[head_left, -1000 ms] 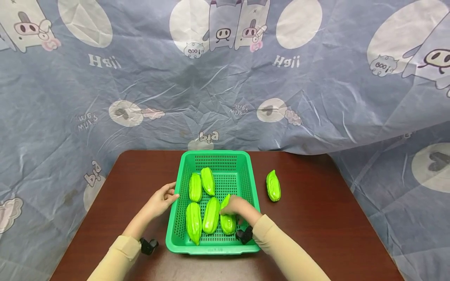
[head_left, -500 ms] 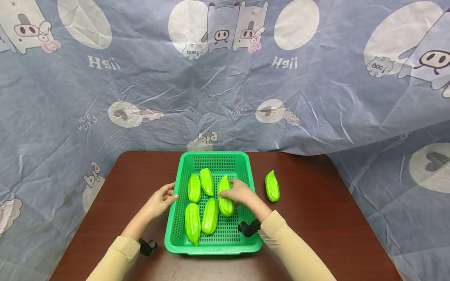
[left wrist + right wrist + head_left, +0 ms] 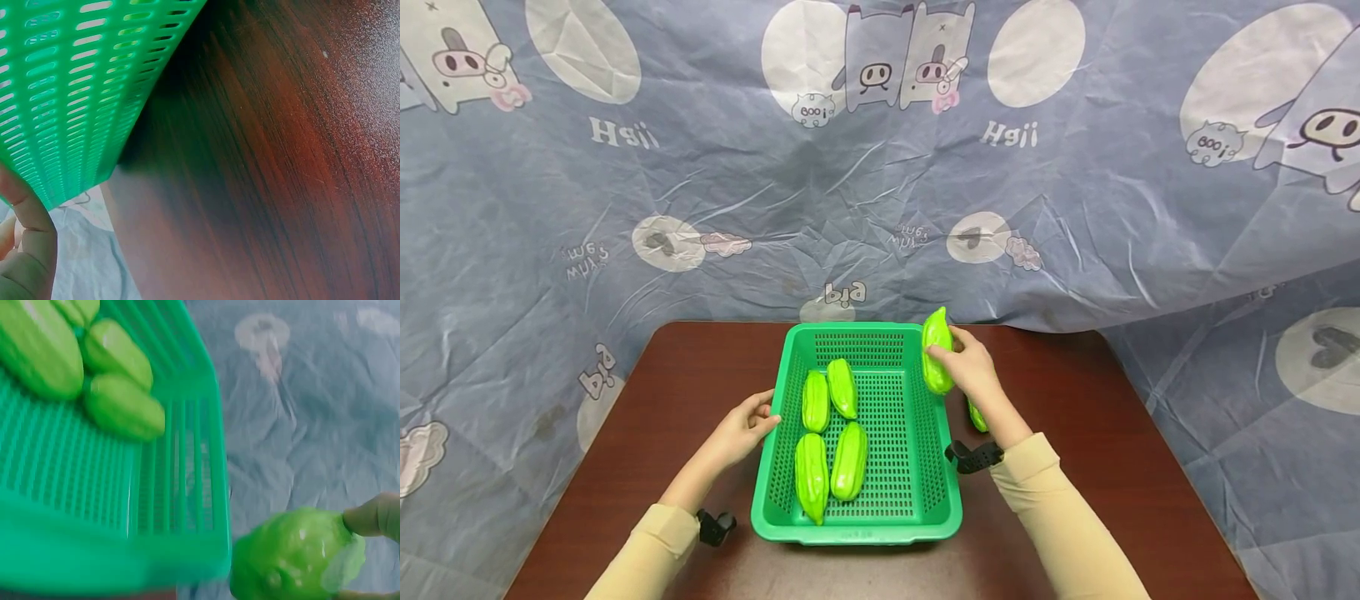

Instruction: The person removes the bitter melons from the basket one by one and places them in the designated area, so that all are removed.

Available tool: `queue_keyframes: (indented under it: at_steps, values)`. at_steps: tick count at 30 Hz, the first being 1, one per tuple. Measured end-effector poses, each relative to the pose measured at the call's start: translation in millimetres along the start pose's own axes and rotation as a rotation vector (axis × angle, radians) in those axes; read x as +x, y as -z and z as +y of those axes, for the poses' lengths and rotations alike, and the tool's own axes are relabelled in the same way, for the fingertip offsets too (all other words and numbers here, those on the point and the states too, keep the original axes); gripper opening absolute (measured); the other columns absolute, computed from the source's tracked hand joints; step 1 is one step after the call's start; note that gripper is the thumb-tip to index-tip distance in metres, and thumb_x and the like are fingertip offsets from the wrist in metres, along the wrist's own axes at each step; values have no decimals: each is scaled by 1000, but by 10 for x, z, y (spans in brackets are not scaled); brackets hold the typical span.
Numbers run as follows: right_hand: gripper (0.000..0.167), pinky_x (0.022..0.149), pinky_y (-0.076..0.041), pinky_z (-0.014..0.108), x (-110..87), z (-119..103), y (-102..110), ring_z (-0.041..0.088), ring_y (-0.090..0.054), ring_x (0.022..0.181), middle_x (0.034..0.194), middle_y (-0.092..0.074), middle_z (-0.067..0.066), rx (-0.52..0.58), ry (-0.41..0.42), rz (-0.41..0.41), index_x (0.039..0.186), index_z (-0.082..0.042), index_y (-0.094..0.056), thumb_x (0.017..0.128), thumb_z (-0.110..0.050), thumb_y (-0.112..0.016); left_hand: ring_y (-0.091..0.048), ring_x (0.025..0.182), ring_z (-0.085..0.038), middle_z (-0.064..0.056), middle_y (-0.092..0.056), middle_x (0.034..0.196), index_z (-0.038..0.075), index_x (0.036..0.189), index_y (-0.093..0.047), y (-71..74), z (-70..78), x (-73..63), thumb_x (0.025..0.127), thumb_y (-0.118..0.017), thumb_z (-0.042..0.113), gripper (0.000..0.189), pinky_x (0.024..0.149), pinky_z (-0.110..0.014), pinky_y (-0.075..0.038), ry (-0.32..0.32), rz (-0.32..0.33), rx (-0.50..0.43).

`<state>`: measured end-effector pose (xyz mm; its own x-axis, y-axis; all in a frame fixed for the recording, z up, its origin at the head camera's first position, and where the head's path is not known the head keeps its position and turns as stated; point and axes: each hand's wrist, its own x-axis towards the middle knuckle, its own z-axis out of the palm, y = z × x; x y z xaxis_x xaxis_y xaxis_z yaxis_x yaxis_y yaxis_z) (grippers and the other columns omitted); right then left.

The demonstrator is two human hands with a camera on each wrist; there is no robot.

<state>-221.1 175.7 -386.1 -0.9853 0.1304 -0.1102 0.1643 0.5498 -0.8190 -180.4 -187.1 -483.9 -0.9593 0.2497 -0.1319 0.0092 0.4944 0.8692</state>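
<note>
Currently, your right hand [image 3: 972, 367] grips a green gourd [image 3: 936, 335] between thumb and fingers, its pointed end facing away from you. The gourd is above table level at the far right rim of the green basket [image 3: 856, 534]; rim contact cannot be confirmed. Your right forearm slants forward and inward, partly covering a second gourd [image 3: 976, 416] on the table [image 3: 1120, 475]. Your left forearm angles toward the basket; your left hand [image 3: 741, 433] holds its left rim, fingers bent outside. Four gourds [image 3: 812, 477] lie in the basket's left half.
</note>
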Motion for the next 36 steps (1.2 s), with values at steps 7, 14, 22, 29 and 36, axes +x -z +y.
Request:
queue_keyframes:
  at_steps: [7, 14, 22, 29, 36]
  values:
    - [67, 101, -45, 48, 176, 403, 304, 37, -54, 123, 136, -56, 25, 23, -75, 191, 146, 0, -41, 93, -33, -65, -54, 81, -18, -19, -50, 121, 0, 153, -29, -2, -10, 2, 102, -56, 18, 61, 66, -30, -48, 6, 5, -6]
    - [65, 99, -45, 50, 246, 941, 447, 40, -55, 120, 132, -58, 27, -32, -118, 314, 142, 3, -47, 93, -35, -65, -54, 81, -18, -21, -50, 124, 0, 153, -29, -12, -7, 2, 102, -56, 17, 60, 66, -32, -48, 13, 9, -2]
    - [63, 101, -43, 52, 275, 1331, 443, 43, -52, 122, 134, -56, 29, -114, -145, 307, 140, 6, -48, 93, -32, -65, -54, 80, -24, -19, -50, 121, 2, 153, -30, -22, -5, -1, 102, -56, 15, 59, 66, -33, -47, 15, 25, -6]
    - [61, 103, -40, 54, 284, 1482, 393, 47, -49, 125, 136, -52, 31, -159, -144, 253, 141, 7, -47, 96, -31, -62, -51, 79, -20, -20, -50, 124, 2, 154, -30, -21, -16, -1, 102, -56, 17, 60, 66, -29, -43, 24, 22, -8]
    - [62, 109, -35, 56, 305, 1555, 341, 49, -41, 131, 142, -44, 32, -193, -162, 200, 143, 9, -43, 98, -31, -58, -54, 85, -18, -21, -50, 127, 2, 153, -30, -25, -22, -2, 102, -56, 17, 60, 69, -30, -45, 16, 29, -2]
